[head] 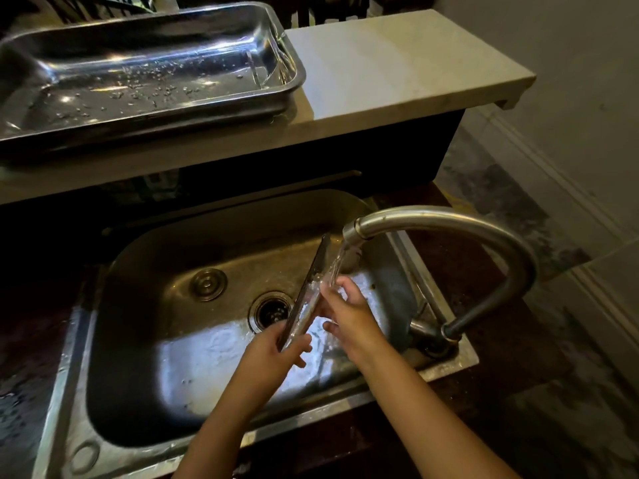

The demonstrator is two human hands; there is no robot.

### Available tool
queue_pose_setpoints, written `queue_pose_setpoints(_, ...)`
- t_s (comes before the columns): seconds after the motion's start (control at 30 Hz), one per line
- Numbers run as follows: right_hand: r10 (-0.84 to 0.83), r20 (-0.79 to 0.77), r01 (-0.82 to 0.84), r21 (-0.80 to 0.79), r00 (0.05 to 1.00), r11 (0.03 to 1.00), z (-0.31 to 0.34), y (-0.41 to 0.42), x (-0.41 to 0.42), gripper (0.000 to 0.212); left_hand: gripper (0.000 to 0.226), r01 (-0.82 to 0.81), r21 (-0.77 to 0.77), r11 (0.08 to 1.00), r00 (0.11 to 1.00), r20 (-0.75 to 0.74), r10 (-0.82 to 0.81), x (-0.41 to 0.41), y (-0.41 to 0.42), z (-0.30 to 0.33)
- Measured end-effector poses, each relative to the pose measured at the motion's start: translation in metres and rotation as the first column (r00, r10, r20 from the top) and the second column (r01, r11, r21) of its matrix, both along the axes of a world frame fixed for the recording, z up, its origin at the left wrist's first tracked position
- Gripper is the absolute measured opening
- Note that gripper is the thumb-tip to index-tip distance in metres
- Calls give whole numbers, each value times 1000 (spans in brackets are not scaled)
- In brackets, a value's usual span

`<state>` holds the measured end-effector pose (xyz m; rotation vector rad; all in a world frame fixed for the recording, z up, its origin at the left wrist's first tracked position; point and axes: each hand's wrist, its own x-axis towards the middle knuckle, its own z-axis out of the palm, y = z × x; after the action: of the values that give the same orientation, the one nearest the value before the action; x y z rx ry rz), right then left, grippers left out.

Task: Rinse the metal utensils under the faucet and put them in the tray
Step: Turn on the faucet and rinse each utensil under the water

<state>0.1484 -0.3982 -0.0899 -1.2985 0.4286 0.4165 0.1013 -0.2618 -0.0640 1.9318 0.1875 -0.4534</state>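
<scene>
Left hand (276, 344) is grasping a long flat metal utensil (306, 295) under the faucet (446, 223); right hand (349, 309) is rubbing it, fingers loose. Tray (294, 81) beyond the faucet is holding droplets, possibly one thin utensil; placing is pending.

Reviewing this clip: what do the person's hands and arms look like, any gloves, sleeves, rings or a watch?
Both the left hand and right hand are bare, with no gloves. The forearms are uncovered as far as the frame shows, no sleeve in view. No watch, bracelet or ring is visible, though the light is dim and the fingers are wet.
</scene>
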Motion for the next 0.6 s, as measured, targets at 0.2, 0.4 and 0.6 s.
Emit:
queue_pose_setpoints(0.2, -151, -98, 154, 29, 984, 988, 2, -13, 22, 95, 26, -38, -293, 955, 976, -216, -28, -17, 5, -5)
queue_pose_setpoints(0.4, -36, -19, 35, -45, 999, 998, 19, -36, 46, 11, 30, 59, -388, 920, 953, -251, -167, -24, 18, -10)
queue_pose_setpoints(0.6, -62, 134, 100, -296, 989, 950, 28, -33, 53, 18, 36, 68, -476, 877, 905, -341, -255, -18, 26, -9)
